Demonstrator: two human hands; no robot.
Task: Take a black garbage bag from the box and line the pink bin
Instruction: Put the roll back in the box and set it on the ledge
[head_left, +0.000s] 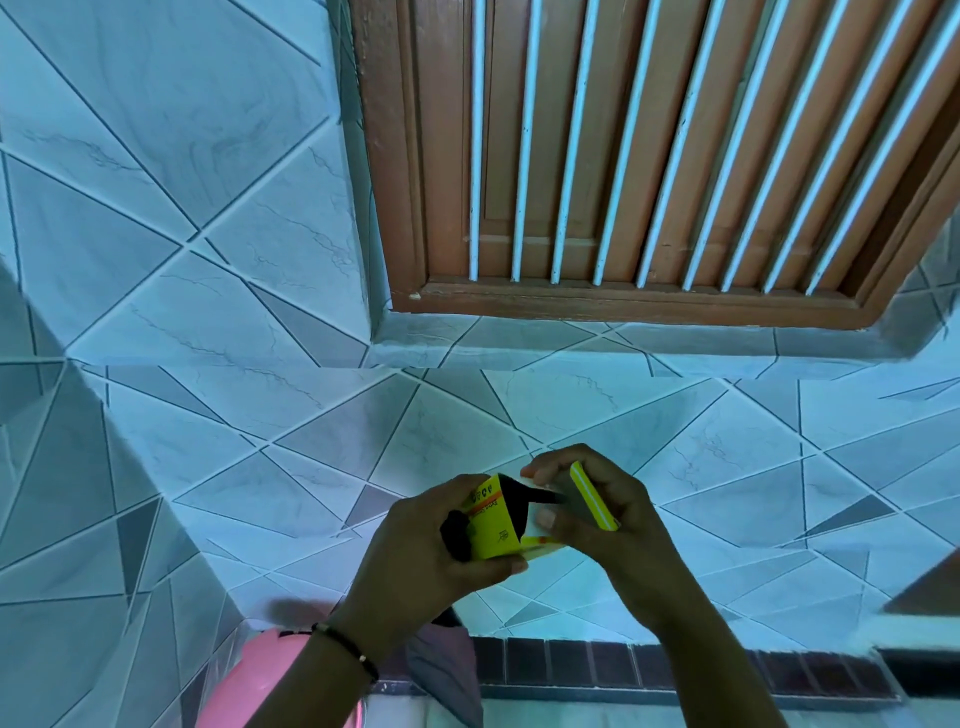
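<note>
A small yellow cardboard box is held up in front of the tiled wall. My left hand grips its body from the left. Something black bulges under my left fingers at the box's left end. The box's right end is open, and dark bag material shows inside the opening. My right hand is at that open end, its fingers pinching the yellow flap and the thumb on the box's edge. The pink bin sits low at the bottom left, partly hidden behind my left forearm.
A wall of pale blue and grey tiles fills the view. A brown wooden window frame with white bars is at the upper right. A dark brick-patterned strip runs along the bottom, with a grey cloth-like thing beside the bin.
</note>
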